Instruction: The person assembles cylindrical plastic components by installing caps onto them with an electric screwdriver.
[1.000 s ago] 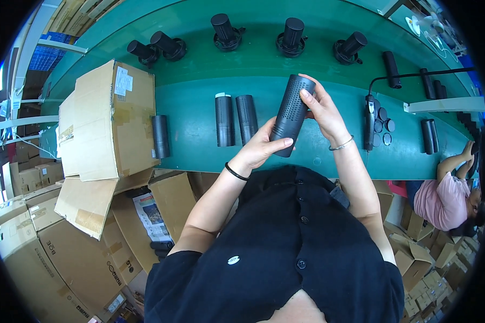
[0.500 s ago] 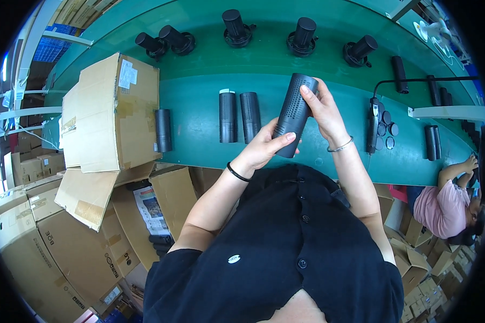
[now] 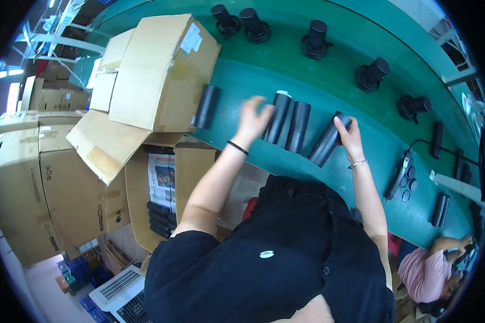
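My right hand (image 3: pixel 351 141) grips a black perforated cylinder (image 3: pixel 326 145), which leans at a slant at the right end of a row on the bench. Two similar cylinders stand or lie to its left: a plain-topped black cylinder (image 3: pixel 298 128) and a black cylinder with a white end (image 3: pixel 277 118). My left hand (image 3: pixel 253 119) is just left of the white-ended one, empty, its fingers apart and slightly blurred; whether it touches that cylinder I cannot tell. Another black cylinder (image 3: pixel 206 107) is farther left, against the cardboard box.
An open cardboard box (image 3: pixel 161 81) sits on the green bench (image 3: pixel 242 81) at left. Several black cylinders on round bases (image 3: pixel 313 46) line the back. At right are a corded black tool (image 3: pixel 397 175) and round black caps (image 3: pixel 409 184). A person in pink (image 3: pixel 428 274) works at far right.
My left hand has let go of the cylinder and moved left. My right hand has lowered it towards the bench beside the other two. The view has turned leftward.
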Tool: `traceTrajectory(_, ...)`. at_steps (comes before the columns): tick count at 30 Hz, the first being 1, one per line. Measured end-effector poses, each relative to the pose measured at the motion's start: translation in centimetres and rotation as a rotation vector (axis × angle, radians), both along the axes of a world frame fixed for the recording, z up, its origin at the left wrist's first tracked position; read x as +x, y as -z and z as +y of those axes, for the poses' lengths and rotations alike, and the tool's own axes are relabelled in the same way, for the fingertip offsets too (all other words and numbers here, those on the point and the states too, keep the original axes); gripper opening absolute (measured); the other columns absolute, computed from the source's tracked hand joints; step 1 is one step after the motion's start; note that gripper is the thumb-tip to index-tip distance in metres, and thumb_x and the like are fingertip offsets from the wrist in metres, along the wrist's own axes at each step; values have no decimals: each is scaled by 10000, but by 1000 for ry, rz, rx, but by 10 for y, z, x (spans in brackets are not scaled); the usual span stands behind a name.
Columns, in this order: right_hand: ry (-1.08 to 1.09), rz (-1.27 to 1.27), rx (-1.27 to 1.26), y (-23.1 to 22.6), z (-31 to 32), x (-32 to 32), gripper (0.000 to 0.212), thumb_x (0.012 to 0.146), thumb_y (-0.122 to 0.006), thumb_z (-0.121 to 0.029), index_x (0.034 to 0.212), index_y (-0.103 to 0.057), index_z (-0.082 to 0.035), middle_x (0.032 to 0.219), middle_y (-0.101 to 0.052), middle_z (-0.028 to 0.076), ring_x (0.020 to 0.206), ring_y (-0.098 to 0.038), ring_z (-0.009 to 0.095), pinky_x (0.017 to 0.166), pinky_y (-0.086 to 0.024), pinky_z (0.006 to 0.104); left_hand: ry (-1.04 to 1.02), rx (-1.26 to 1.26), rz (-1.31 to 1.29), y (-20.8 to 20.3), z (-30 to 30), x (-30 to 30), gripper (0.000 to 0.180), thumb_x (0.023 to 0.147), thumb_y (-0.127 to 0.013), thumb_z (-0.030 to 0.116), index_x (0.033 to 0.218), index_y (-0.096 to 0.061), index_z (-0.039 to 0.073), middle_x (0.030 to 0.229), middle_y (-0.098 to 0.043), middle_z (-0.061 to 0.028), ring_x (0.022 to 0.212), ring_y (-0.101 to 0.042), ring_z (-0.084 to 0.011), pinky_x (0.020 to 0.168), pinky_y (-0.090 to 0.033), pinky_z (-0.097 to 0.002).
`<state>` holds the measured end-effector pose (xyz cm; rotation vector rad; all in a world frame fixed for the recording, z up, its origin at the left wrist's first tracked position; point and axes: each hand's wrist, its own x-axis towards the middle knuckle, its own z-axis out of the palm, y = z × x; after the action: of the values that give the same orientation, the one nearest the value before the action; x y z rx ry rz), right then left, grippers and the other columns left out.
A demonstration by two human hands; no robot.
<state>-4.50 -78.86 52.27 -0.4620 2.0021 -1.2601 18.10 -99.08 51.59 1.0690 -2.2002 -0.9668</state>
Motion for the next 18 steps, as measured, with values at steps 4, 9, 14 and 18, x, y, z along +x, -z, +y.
traceTrajectory(4,-112,340,329,49,-8,2,762,727,-682,-531,1133,-424,59,946,-612,286,914,-607,403,775,-480,435,-380,-404,-606,0,-78,57,379,706,-643,199,1007,-539,-7,998,-552,-221,926,-533,-385,819,-440,-484)
traceTrajectory(9,-96,500,283,61,-33,7,743,800,-583,-539,1217,-456,62,1029,-588,298,999,-574,398,859,-458,438,-257,-507,-1007,13,-119,90,670,740,-712,307,1245,-404,-9,1141,-516,-143,1051,-491,-318,871,-444,-412)
traceTrajectory(14,87,654,416,1,39,-39,364,764,-634,-314,1002,-626,-39,1034,-617,186,978,-582,328,833,-472,398,-267,-407,-1060,38,-128,93,591,755,-688,213,1199,-357,8,1087,-513,-181,994,-531,-365,821,-475,-449)
traceTrajectory(18,262,920,910,5,162,-82,538,713,-705,-261,1137,-503,0,1081,-566,203,1013,-520,383,876,-422,457,-232,-48,-792,20,-132,90,576,689,-715,128,1126,-353,24,1088,-539,-258,1023,-537,-402,850,-462,-461)
